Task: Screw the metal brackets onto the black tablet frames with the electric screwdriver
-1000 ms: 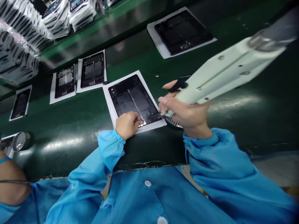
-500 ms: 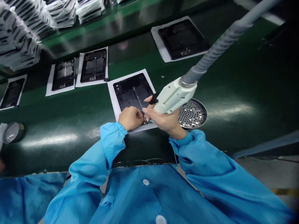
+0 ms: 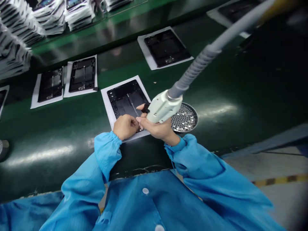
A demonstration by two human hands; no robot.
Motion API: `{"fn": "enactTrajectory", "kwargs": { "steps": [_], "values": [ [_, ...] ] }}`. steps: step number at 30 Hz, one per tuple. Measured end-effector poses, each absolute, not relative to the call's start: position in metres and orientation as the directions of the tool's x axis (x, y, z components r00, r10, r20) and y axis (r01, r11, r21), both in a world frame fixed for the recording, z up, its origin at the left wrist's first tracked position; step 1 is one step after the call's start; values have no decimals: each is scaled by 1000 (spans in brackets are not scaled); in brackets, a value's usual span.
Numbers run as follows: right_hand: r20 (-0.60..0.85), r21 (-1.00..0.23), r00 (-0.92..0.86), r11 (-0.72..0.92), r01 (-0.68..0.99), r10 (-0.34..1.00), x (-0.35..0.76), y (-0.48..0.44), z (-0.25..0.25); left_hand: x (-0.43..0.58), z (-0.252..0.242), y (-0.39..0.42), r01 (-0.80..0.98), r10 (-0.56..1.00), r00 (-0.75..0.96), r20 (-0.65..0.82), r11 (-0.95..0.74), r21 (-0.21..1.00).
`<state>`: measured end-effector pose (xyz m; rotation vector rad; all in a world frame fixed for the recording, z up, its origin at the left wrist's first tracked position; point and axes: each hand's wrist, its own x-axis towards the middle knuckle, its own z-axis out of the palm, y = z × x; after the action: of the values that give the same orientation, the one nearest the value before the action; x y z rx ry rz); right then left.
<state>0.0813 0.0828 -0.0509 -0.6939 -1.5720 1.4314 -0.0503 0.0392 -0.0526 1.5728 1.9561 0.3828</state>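
A black tablet back frame point(image 3: 125, 98) lies on a white sheet point(image 3: 107, 109) on the green belt in front of me. My right hand point(image 3: 156, 128) is closed around a pale electric screwdriver point(image 3: 163, 106) with a grey ribbed hose point(image 3: 199, 62), its tip down at the frame's near edge. My left hand point(image 3: 125, 125) rests curled on the same near edge, fingers pinched together right beside the tip; what they hold is too small to see. Both arms wear blue sleeves.
A round metal dish of screws point(image 3: 184, 117) sits just right of my right hand. More black frames on white sheets point(image 3: 166, 48) point(image 3: 81, 75) point(image 3: 50, 85) lie further along the belt. Stacks of wrapped parts point(image 3: 50, 14) line the far side. The floor point(image 3: 276, 166) shows at right.
The screwdriver has swung from lying low across the view to standing steeply over the frame. Its tip and my right hand have moved left to meet my left hand.
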Motion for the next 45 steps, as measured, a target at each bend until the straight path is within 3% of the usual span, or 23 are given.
{"fn": "enactTrajectory", "kwargs": {
  "steps": [8,11,15,32,38,41,45],
  "values": [
    [365,-906,-130,319,-279,922,118,138,-43,-65,-63,31,674,956,-97,-278,269,688],
    [386,-906,-96,357,-229,918,122,152,-51,-69,-66,31,652,956,-105,-274,275,706],
    [355,-930,-129,334,-156,926,119,154,-52,-68,-64,31,661,958,-113,-264,271,700],
    [345,-934,-151,323,-151,926,118,156,-58,-69,-60,32,631,935,-137,-327,337,699],
    [370,-904,-107,331,-269,923,114,140,-45,-68,-60,37,529,901,-158,-403,422,736],
    [339,-912,-222,262,-317,914,102,117,-40,-65,-62,37,496,906,-144,-397,414,764],
    [227,-963,-451,129,-238,863,82,89,-40,-67,-61,30,521,954,-119,-275,296,801]
  ]
}}
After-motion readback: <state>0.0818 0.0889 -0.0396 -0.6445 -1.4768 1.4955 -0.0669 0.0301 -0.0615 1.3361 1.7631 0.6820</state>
